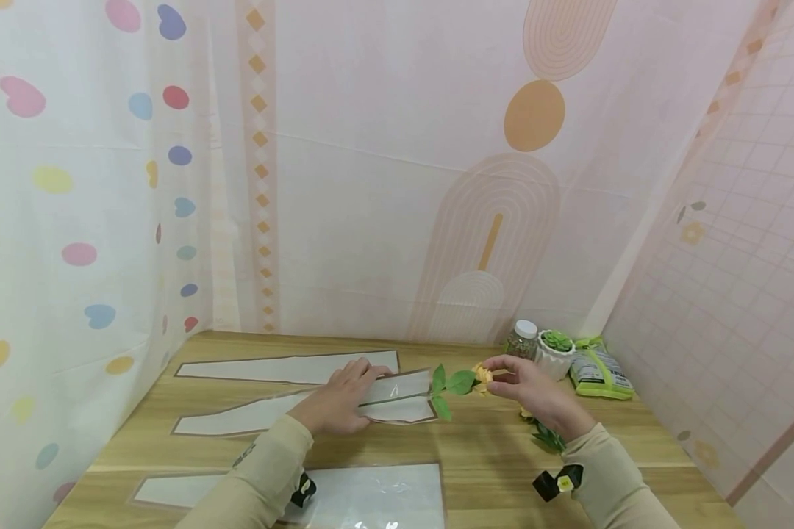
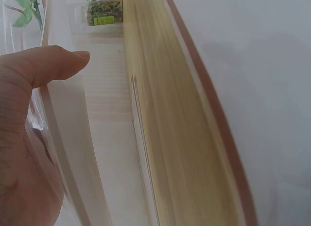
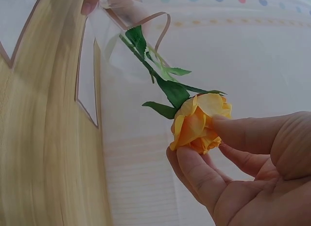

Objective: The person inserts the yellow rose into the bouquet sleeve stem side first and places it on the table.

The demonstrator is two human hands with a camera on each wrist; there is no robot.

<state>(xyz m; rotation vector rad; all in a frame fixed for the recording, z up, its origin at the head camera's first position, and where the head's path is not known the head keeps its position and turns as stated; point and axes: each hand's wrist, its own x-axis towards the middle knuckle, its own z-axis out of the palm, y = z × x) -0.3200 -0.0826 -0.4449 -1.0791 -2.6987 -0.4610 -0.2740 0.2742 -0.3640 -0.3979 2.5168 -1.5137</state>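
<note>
In the head view my left hand [image 1: 344,397] lies across a clear, brown-edged plastic flower sleeve [image 1: 403,386], gripping it between thumb and fingers. The left wrist view shows the thumb [image 2: 58,63] over the film; the other fingertips are hidden. A yellow artificial rose [image 3: 194,124] has its green stem inside the sleeve, with its leaves [image 1: 459,382] at the wide mouth. My right hand [image 1: 529,386] pinches the bloom between thumb and fingers, outside the sleeve. In the right wrist view the stem runs from the bloom up to the sleeve.
Flat brown-edged sleeves lie behind [image 1: 291,367], left [image 1: 231,416] and in front [image 1: 377,496] on the wooden table [image 1: 496,470]. Dark leaves [image 1: 549,437] of another flower lie under my right hand. Behind stand a white-lidded jar [image 1: 522,339], a potted succulent [image 1: 556,360] and a green bag [image 1: 601,371].
</note>
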